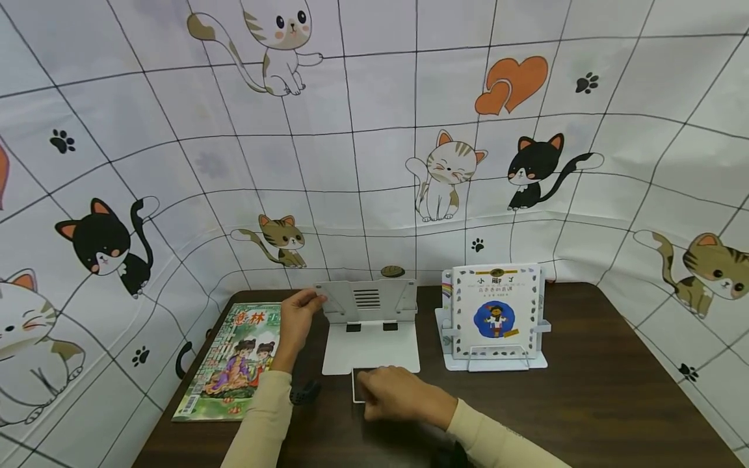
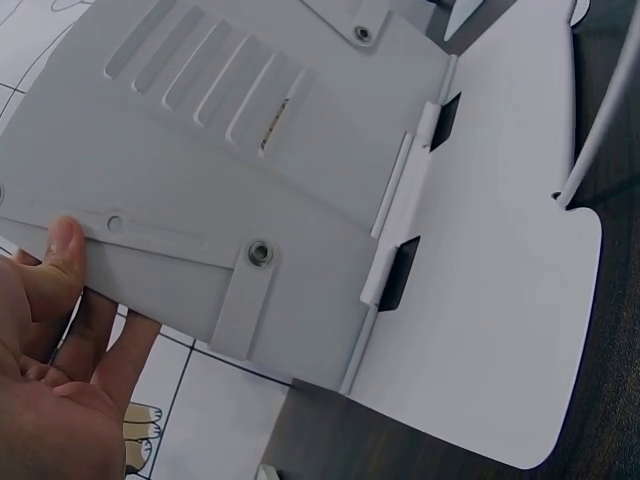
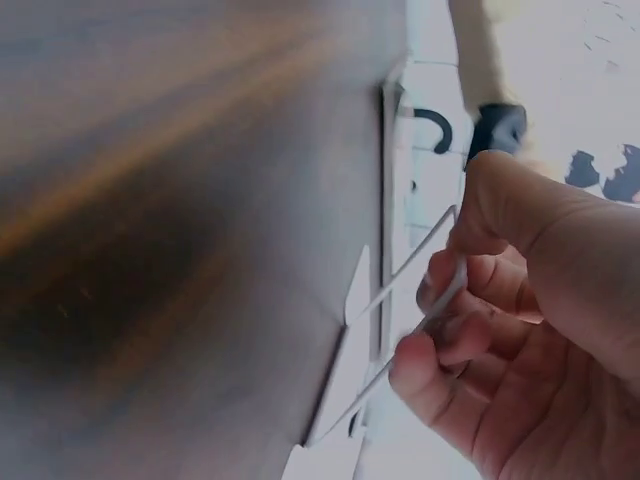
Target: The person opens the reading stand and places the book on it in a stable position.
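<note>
A white metal book stand (image 1: pixel 371 354) lies unfolded mid-table, its slotted panel (image 1: pixel 368 299) raised at the back and hinged to a flat base. My left hand (image 1: pixel 298 318) pinches that panel by its left edge; in the left wrist view the thumb (image 2: pixel 66 250) presses the face and the other fingers go behind. At the base's front edge, my right hand (image 1: pixel 404 393) grips a white wire bracket (image 3: pixel 400 272) joined to the stand. In the right wrist view, its fingertips and thumb curl around the bracket's end bar, partly hiding it.
Left of the stand lies a colourful magazine (image 1: pixel 234 364). To the right, a white picture book (image 1: pixel 496 312) stands on a similar white stand (image 1: pixel 497 365) with a wire bracket across its front. A cat-patterned cloth (image 1: pixel 374 162) hangs behind the dark wooden table (image 1: pixel 608 390).
</note>
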Tool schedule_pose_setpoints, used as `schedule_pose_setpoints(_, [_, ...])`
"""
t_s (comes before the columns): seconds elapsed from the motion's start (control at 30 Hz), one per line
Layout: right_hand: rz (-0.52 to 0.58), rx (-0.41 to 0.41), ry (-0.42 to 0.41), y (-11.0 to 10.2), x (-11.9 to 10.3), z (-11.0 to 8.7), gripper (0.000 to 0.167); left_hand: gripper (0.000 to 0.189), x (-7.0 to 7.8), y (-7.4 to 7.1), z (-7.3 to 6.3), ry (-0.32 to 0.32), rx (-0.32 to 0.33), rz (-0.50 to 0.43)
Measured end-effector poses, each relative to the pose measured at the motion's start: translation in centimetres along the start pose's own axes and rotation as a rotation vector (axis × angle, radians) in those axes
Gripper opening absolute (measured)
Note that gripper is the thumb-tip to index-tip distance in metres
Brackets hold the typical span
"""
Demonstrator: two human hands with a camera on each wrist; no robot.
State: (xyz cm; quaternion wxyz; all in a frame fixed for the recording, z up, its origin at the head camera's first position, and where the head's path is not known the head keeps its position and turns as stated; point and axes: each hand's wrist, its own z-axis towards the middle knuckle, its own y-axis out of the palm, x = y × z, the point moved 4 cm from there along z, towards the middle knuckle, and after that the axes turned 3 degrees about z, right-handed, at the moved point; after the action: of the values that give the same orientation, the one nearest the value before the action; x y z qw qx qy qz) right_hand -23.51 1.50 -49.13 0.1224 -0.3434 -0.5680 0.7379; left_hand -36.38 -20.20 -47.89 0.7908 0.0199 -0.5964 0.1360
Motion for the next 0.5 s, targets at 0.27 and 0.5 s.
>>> schedule_pose_setpoints(0.27, [0.239, 0.097, 0.023, -2.3, 1.6, 0.6, 0.020, 0.010, 0.1, -0.1, -0.1, 0.017, -0.003, 0.023])
schedule_pose_setpoints(0.5, [0.361, 0.287, 0.022, -3.2, 3.2, 0.7, 0.009, 0.013, 0.2, -0.1, -0.2, 0.019, -0.013, 0.044])
